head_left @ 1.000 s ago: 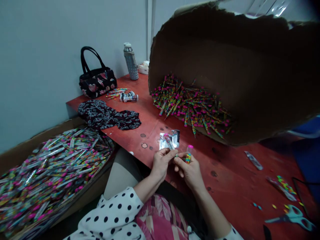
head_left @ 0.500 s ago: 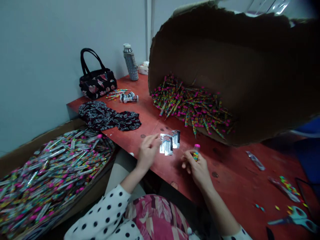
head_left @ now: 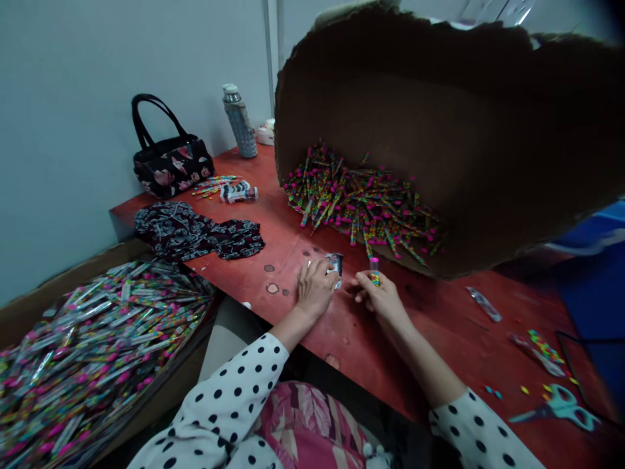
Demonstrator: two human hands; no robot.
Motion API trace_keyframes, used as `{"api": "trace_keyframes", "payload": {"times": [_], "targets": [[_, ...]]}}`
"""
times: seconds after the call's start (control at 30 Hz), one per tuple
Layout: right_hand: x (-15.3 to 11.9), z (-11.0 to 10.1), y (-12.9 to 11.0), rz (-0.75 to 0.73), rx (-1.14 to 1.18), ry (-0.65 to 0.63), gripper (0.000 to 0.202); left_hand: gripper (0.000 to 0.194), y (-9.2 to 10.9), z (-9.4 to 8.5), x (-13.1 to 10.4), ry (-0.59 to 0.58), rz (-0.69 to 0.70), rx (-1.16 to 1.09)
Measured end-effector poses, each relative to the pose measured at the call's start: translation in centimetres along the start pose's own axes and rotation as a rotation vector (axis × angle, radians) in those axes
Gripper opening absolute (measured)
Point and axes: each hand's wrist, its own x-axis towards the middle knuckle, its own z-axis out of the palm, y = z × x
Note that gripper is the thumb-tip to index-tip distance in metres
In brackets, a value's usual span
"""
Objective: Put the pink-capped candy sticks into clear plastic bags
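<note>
My left hand (head_left: 316, 286) lies flat, palm down, over silvery packets (head_left: 334, 266) on the red table (head_left: 288, 244), with its fingers spread a little; part of the packets shows past the fingertips. Just to the right, my right hand (head_left: 381, 296) is closed round a small clear tube (head_left: 374, 270) with a pink cap and colourful pieces inside, held upright above the table.
A large cardboard box (head_left: 420, 124) on its side holds many pink-capped tubes (head_left: 361, 202). Another full box (head_left: 117, 247) stands at lower left. Patterned cloth (head_left: 195, 231), a handbag (head_left: 173, 166), a flask (head_left: 240, 124) and scissors (head_left: 559, 407) lie around.
My left hand has moved right and come down over the silvery packets, covering most of them. My right hand still holds the tube. The view has shifted slightly.
</note>
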Motion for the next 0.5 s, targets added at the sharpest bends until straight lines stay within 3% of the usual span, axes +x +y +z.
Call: {"api": "trace_keyframes", "payload": {"times": [0.27, 0.5], "targets": [[0.8, 1.4, 1.0, -0.003, 0.011, -0.028, 0.038, 0.016, -0.3, 0.7, 0.8, -0.035, -0.081, -0.054], [1.8, 1.6, 0.3, 0.017, 0.138, 0.043, 0.039, 0.019, 0.7, -1.1, -0.3, 0.101, -0.014, -0.35]]}}
